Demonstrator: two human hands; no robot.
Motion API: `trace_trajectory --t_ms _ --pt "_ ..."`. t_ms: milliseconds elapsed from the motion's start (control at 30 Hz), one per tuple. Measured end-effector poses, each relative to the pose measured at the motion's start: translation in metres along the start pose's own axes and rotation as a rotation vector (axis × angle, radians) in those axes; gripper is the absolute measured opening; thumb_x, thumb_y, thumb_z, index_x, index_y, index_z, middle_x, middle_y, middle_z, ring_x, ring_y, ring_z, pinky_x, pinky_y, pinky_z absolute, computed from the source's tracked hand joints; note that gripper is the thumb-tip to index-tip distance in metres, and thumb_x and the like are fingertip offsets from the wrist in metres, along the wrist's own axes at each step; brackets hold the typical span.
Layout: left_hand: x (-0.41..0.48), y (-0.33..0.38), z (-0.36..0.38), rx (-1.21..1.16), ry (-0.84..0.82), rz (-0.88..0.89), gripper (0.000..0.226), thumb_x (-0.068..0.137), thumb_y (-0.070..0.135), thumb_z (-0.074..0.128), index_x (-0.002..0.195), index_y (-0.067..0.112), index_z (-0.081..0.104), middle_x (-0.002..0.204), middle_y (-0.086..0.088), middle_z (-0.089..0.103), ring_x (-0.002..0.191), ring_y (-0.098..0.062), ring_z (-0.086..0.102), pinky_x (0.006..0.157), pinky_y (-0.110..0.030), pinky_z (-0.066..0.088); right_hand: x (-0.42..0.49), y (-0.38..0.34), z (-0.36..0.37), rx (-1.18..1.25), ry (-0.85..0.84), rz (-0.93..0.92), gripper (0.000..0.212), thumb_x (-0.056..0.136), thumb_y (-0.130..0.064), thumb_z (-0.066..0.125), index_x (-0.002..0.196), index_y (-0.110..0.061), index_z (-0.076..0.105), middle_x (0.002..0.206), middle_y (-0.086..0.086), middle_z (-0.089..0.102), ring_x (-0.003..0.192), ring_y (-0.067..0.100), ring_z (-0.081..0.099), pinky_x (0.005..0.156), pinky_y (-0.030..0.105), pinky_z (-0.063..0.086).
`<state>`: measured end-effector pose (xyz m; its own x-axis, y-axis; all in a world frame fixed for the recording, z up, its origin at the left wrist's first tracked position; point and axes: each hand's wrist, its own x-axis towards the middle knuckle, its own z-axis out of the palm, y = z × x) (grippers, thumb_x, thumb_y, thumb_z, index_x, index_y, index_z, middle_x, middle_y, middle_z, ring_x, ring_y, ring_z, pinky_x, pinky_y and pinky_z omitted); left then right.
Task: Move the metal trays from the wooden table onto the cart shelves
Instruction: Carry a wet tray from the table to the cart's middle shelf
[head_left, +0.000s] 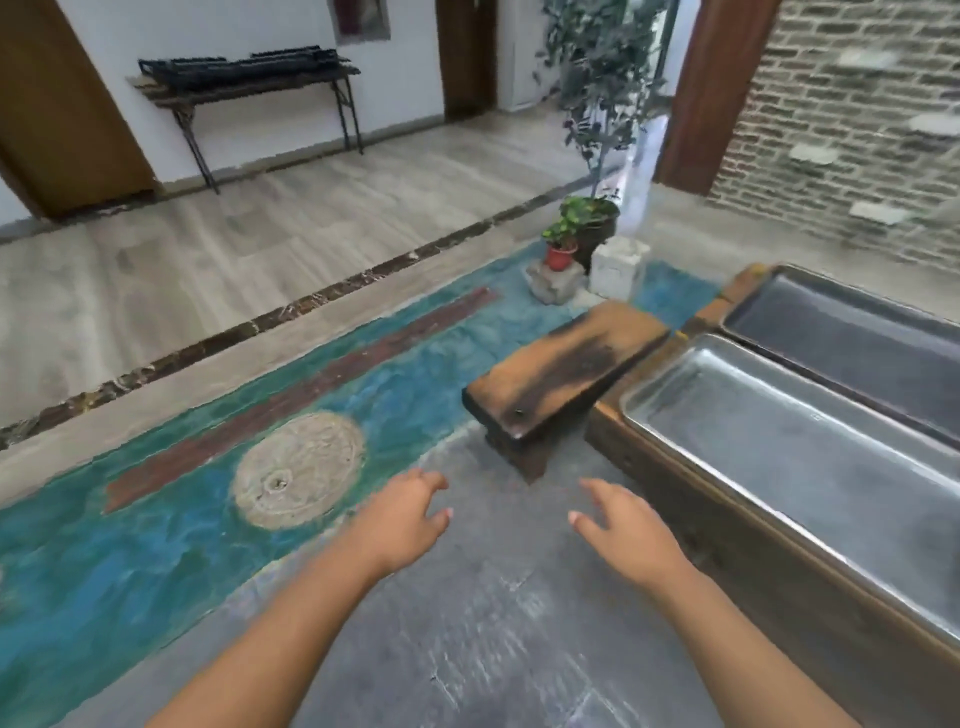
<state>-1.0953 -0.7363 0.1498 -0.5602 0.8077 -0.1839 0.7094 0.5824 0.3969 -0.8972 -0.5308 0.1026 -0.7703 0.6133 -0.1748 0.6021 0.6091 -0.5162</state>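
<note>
both hands, left (410, 512) and right (626, 525), are held open and empty at lower centre. two metal trays (789, 457) (852, 332) are seen on the wooden surface (727, 540) at right.

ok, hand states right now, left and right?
Left hand: open, fingers loosely spread, holding nothing.
Right hand: open, holding nothing, short of the metal trays.

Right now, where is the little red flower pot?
In the head view, the little red flower pot sits on a grey stone block on the floor, upper middle, beside a bigger dark pot and beyond the wooden bench.
</note>
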Motion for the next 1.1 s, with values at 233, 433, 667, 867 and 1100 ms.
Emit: trace_trajectory --t_ms 233,433,667,867,1100 --pt "0.091 0.149 0.051 0.031 -0.042 0.346 0.021 0.091 0.03 0.056 0.108 0.018 0.062 0.104 -0.001 0.065 0.1 -0.02 0.061 0.084 -0.031 0.045 -0.065 0.13 -0.069 0.137 0.195 0.323 0.056 0.087 -0.049 0.058 0.136 -0.023 0.049 0.127 0.002 0.061 0.113 0.017 0.061 0.097 0.035 0.048" --pt "0.137 0.236 0.1 0.1 -0.179 0.543 0.028 0.091 0.033 0.058 0.115 0.017 0.061 0.106 -0.003 0.061 0.103 -0.023 0.061 0.09 -0.032 0.046 -0.121 0.198 -0.093 0.212 0.342 0.551 0.056 0.086 -0.048 0.06 0.136 -0.023 0.051 0.131 0.0 0.06 0.119 0.016 0.058 0.098 0.031 0.045" --pt "0.201 0.29 0.135 0.121 -0.273 0.646 0.036 0.094 0.034 0.055 0.127 0.02 0.058 0.121 0.0 0.061 0.112 -0.019 0.059 0.096 -0.032 0.047 -0.125 0.258 -0.112 0.188 0.378 0.709 0.05 0.089 -0.049 0.056 0.131 -0.022 0.053 0.129 -0.001 0.061 0.12 0.017 0.057 0.096 0.035 0.047" --pt "0.291 0.322 0.162 0.149 -0.314 0.673 0.033 0.096 0.035 0.052 0.124 0.019 0.061 0.121 -0.002 0.061 0.113 -0.022 0.059 0.095 -0.036 0.047 -0.06 0.308 -0.129 0.233 0.393 0.78 0.052 0.091 -0.043 0.058 0.136 -0.019 0.05 0.133 0.006 0.059 0.119 0.022 0.058 0.098 0.035 0.047" --pt "0.396 0.333 0.179 0.138 -0.404 0.584 0.034 0.093 0.026 0.059 0.122 0.01 0.064 0.122 -0.011 0.064 0.113 -0.027 0.06 0.097 -0.033 0.045 -0.011 0.379 -0.146 0.175 0.273 0.931 0.059 0.091 -0.047 0.058 0.14 -0.017 0.046 0.135 0.013 0.054 0.123 0.029 0.053 0.099 0.036 0.043"
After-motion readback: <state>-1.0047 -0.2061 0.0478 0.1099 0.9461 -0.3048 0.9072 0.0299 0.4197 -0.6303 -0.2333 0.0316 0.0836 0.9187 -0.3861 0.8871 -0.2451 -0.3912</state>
